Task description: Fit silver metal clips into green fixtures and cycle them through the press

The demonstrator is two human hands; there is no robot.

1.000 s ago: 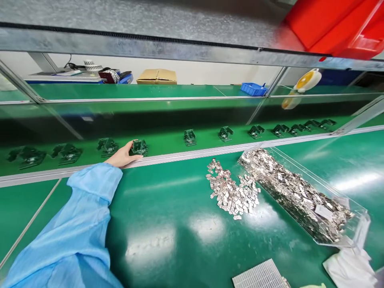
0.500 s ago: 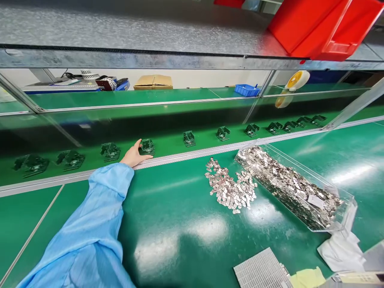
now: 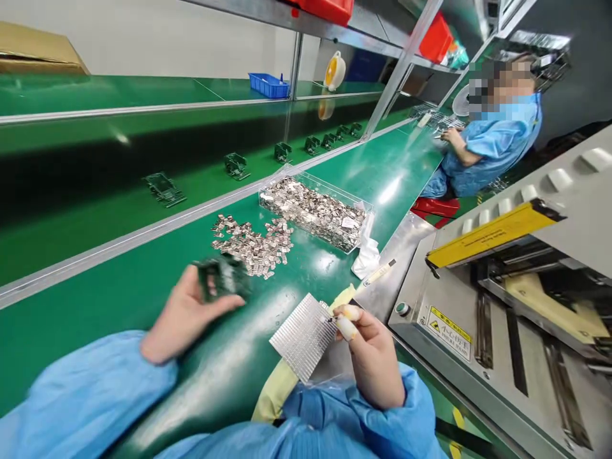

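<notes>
I have the left hand (image 3: pixel 184 312) curled partway, thumb along the near edge and fingers round the far side of a green board (image 3: pixel 222 277). The board is blurred, and I can't tell whether its underside touches the green surface (image 3: pixel 109 296). It sits just to the near left of a loose pile of metal bits (image 3: pixel 255 245), overlapping the pile's edge from my view.

My right hand (image 3: pixel 375 354) is drawn into a close pinch, with pale covers (image 3: pixel 347 328) on the thumb and finger. Between their tips is a small piece, too tiny for me to identify, right at the edge of a silver grid plate (image 3: pixel 303 335). The plate lies tilted between the two hands, near the right one.

Beyond the pile, a clear bin (image 3: pixel 366 224) full of the same bits stands with a white cloth (image 3: pixel 367 256) just beside its near end. More green boards (image 3: pixel 162 189) stand in a row behind the metal rail (image 3: pixel 115 248), receding to my right. On my right I have a large machine (image 3: pixel 442 299) with a warning label, and well past it another person in a blue sleeve (image 3: pixel 500 140) is seated at the surface.
</notes>
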